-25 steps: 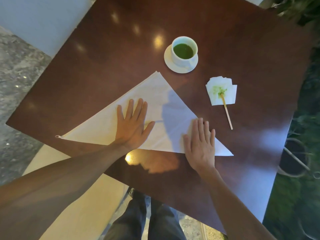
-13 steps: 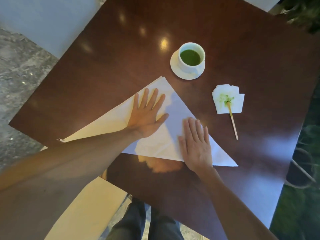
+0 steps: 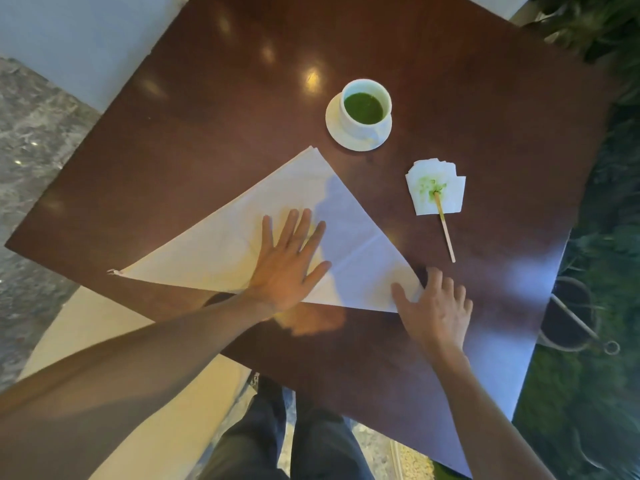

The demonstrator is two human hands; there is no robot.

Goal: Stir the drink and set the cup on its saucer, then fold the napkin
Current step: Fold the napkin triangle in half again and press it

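A white napkin point(image 3: 221, 247) lies on the dark wooden table point(image 3: 207, 116), folded into a large triangle. My left hand point(image 3: 287, 265) presses flat on its middle, fingers spread. My right hand point(image 3: 433, 306) rests on the napkin's right corner, fingers bent over the tip; whether it pinches the cloth I cannot tell. A white cup point(image 3: 367, 109) of green drink stands on its white saucer point(image 3: 334, 128) farther back. A wooden stirrer point(image 3: 446, 233) lies with its green-stained tip on a small folded paper tissue point(image 3: 450, 199).
The table's near edge runs diagonally past my legs point(image 3: 287, 441). A cream seat point(image 3: 104, 327) is at the lower left, stone floor beyond it. Green plants point(image 3: 588, 375) and a dark pot point(image 3: 568, 317) crowd the right side.
My right hand slid right from the napkin's lower middle to its right corner. My left hand stayed flat near the middle, shifting slightly toward the near edge.
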